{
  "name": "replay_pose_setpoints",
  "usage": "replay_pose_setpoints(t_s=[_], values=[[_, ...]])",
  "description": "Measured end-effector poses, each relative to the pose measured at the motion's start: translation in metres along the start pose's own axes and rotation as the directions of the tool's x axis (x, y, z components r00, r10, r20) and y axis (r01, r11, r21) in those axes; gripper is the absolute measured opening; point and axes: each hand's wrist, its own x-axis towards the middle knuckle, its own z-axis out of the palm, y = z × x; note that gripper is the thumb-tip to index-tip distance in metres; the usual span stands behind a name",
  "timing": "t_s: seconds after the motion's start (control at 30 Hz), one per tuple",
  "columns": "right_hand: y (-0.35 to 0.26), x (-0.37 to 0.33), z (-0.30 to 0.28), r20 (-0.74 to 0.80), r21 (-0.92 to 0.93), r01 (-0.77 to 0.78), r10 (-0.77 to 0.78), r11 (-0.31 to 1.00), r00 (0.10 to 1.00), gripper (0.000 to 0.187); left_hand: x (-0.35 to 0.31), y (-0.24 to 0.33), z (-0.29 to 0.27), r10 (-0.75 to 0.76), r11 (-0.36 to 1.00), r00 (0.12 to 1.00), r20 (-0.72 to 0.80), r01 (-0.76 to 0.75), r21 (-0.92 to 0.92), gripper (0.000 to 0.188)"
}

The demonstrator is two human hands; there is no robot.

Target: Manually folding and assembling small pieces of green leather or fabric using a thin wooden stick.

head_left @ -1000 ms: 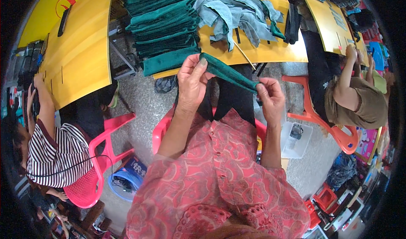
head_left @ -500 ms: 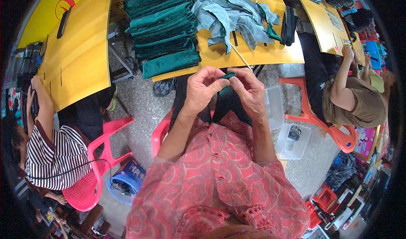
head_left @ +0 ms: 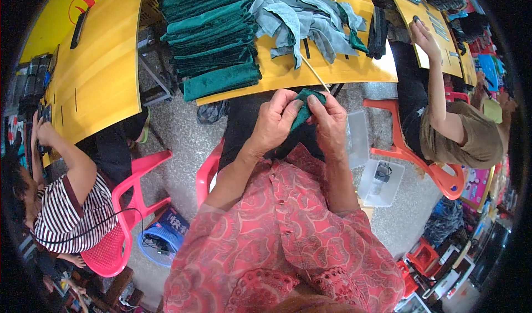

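Observation:
Between my two hands, just off the table's near edge, is a small piece of dark green velvet cloth (head_left: 302,113). My left hand (head_left: 275,119) pinches its left side between thumb and fingers. The right side is pinched by my right hand (head_left: 328,120), thumb on top. Part of the cloth is hidden behind my fingers. Beyond my hands, a tall row of folded green velvet pieces (head_left: 213,41) lies on the yellow table (head_left: 282,79). To its right sits a loose heap of grey-green cloth pieces (head_left: 310,22), backing side mostly up. A thin light stick (head_left: 316,73) pokes over the table edge.
Black folded cloths (head_left: 378,33) lie at the table's right. A person in stripes (head_left: 75,210) sits at the left table, another in brown (head_left: 465,135) at the right. Pink chair (head_left: 130,224), blue basket (head_left: 160,245) and clear plastic bin (head_left: 382,183) stand on the floor.
The green cloth has turned and spread between my fingers, showing more of its velvet face. The person on the right has stretched an arm forward over their table.

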Motion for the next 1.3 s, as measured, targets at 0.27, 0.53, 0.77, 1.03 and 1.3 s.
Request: replay_pose_setpoints(t_s=[0.27, 0.53, 0.77, 1.03, 1.3], values=[[0.015, 0.009, -0.004, -0.217, 0.044, 0.152, -0.139, 0.987, 0.966, 0.013, 0.009, -0.003, -0.01, -0.053, 0.993, 0.985, 0.161, 0.034, 0.114, 0.026], [0.003, 0.024, -0.038, -0.37, 0.127, 0.24, -0.178, 0.963, 0.912, 0.014, 0.02, -0.015, -0.033, -0.24, 0.94, 0.905, 0.35, 0.127, 0.315, 0.028], [-0.009, 0.007, -0.025, 0.055, -0.151, 0.072, -0.064, 0.986, 0.996, 0.013, 0.025, -0.002, -0.017, 0.307, 0.937, 0.935, 0.178, -0.33, 0.117, 0.046], [0.01, 0.046, -0.031, 0.075, -0.774, 0.397, -0.552, 0.493, 0.831, 0.02, 0.012, -0.006, -0.01, -0.211, 0.953, 0.969, 0.13, 0.233, -0.195, 0.019], [0.027, 0.06, -0.043, 0.151, -0.955, 0.264, -0.546, 0.135, 0.824, 0.02, 0.011, -0.011, -0.013, -0.265, 0.729, 0.943, 0.2, 0.332, -0.599, 0.038]])
